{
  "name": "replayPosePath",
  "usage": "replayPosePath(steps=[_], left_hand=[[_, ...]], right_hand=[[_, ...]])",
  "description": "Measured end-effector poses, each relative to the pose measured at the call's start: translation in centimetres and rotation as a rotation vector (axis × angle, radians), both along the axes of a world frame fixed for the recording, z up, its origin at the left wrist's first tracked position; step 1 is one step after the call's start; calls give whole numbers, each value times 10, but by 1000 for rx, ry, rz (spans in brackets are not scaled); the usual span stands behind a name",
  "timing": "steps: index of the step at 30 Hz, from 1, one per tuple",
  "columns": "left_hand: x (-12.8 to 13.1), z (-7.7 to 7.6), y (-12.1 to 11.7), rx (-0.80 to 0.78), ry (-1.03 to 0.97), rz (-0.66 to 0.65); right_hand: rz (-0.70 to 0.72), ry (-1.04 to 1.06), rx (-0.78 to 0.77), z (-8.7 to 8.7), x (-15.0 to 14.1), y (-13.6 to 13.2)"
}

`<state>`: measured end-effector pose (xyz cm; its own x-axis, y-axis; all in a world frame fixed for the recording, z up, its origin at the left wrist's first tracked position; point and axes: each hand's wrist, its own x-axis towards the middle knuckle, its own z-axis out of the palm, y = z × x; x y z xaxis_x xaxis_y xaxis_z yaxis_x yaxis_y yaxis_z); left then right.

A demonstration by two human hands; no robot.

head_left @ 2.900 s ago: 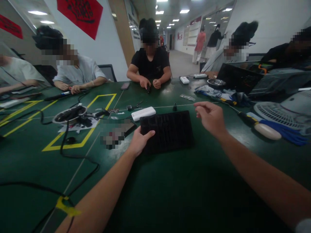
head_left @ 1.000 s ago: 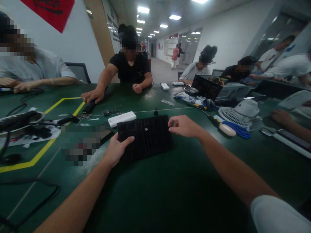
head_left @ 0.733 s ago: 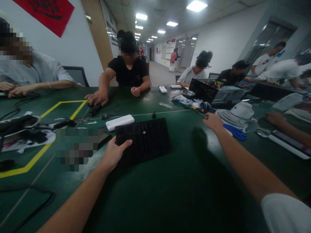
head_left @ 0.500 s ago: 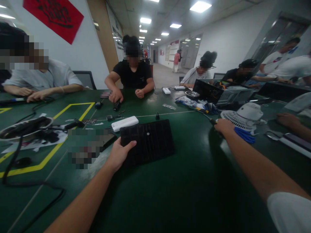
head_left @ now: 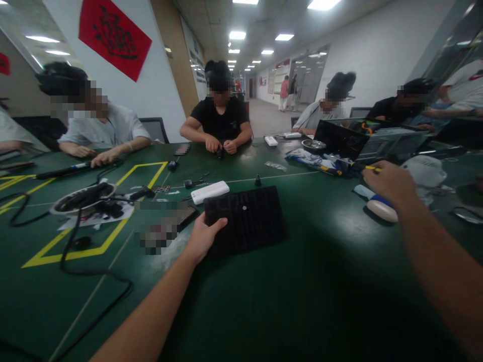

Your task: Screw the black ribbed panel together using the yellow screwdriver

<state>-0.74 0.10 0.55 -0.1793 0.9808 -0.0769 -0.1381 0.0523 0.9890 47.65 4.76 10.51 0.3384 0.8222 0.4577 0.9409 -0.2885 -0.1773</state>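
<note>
A black ribbed flat panel (head_left: 249, 221) lies on the green table (head_left: 287, 296) in front of me, with a small pale screw (head_left: 244, 207) on its top face. My left hand (head_left: 202, 239) grips the panel's near left edge, thumb on top. My right hand (head_left: 390, 183) is raised off to the right, fingers closed around a screwdriver whose yellow handle end (head_left: 372, 168) pokes out on the left. Below that hand a white and blue oval object (head_left: 379, 207) rests on the table.
A white power bank (head_left: 210, 191) and a small black knob (head_left: 258, 180) lie just beyond the panel. Left are a blurred phone (head_left: 162, 223), a round tray of tools (head_left: 83, 197) and black cables (head_left: 86, 271). A white fan (head_left: 424, 171) and an opened laptop (head_left: 339, 138) stand right. Several people sit around the table.
My right hand left the panel, reached right to the screwdriver on the table and has lifted it. My left hand has kept its hold on the panel's edge.
</note>
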Motion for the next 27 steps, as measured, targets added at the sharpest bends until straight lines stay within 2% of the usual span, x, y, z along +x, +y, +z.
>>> replayPosePath(steps=[3,6,10,13,19,27], left_hand=[[0,0,0,-2,8,4],[0,-1,0,9,18,12],[0,-2,1,13,9,4],[1,0,0,12,-5,11],[3,-1,0,-1,-10,14],[5,-2,1,16,35,53]], right_hand=[[72,91,3,40,-36,-24],[370,93,1,71,-80,-53],[815,98,10,85,-130,-78],[1003,38,34,85,-158,-84],[1037,-46,-38,76,-191,-82],[993,-95,-19,64,-203,-73]])
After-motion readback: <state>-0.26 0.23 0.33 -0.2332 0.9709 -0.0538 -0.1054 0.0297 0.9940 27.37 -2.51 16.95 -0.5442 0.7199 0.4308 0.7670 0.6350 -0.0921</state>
